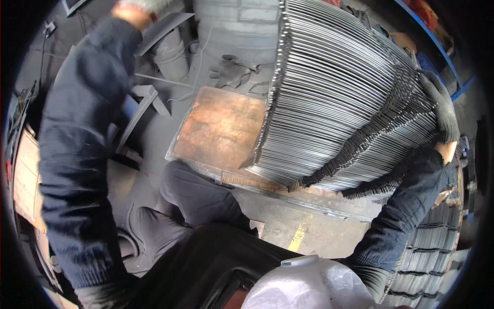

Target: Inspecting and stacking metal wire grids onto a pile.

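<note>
Reaching wide, right hand (pixel 441 105) against metal stack (pixel 334 77), left hand (pixel 146 6) far forward, both grips unclear

Has a stack of metal strips (pixel 329 92) right of centre, running from the top edge down to the front edge of a platform (pixel 329 209). Shows a flat board (pixel 221 123) on the platform, just left of the stack. Has a loose glove (pixel 231 72) above the board, a bucket (pixel 171 55) farther left, a drum (pixel 239 26) at top centre and a metal frame (pixel 136 121) left of the board. Places the right hand (pixel 440 103) at the stack's right side, the left hand (pixel 141 7) at upper left by the top edge. Shows more stacked strips (pixel 424 257) at lower right, past the right forearm (pixel 404 206), and a floor stripe (pixel 300 232) below the platform.
</note>
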`<state>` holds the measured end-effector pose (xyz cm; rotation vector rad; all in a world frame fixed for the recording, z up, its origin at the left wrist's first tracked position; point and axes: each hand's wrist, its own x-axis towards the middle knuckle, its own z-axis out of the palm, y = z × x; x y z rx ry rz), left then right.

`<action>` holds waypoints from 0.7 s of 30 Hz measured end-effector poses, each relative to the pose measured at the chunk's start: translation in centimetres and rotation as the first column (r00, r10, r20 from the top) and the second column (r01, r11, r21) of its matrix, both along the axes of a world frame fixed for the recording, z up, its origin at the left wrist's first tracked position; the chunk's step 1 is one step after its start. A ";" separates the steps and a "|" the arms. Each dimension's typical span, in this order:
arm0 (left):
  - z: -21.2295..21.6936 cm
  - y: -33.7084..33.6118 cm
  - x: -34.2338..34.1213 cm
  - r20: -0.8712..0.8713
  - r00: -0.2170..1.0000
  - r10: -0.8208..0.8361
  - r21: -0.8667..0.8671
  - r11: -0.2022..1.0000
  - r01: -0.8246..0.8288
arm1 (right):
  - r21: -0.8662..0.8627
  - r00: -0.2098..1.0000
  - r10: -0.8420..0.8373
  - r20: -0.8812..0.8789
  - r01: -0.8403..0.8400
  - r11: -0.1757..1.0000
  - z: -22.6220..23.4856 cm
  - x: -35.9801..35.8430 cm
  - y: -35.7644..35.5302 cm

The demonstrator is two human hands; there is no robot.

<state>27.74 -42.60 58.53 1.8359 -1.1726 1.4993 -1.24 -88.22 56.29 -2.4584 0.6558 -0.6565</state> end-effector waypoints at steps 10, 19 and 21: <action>-39.0 7.2 2.1 -0.485 0.755 0.441 0.594 0.800 -0.086 | 0.009 0.997 0.072 -0.021 -0.072 0.997 -0.3 0.2 -2.3; -47.3 8.1 -3.7 -0.606 0.744 0.281 0.680 0.669 0.300 | 0.033 0.999 0.033 0.022 -0.034 0.999 -0.8 -0.5 -5.8; -46.7 8.2 -2.7 -0.595 0.756 0.274 0.673 0.684 0.281 | 0.030 0.996 0.095 0.000 -0.095 0.995 -0.8 -0.3 -6.7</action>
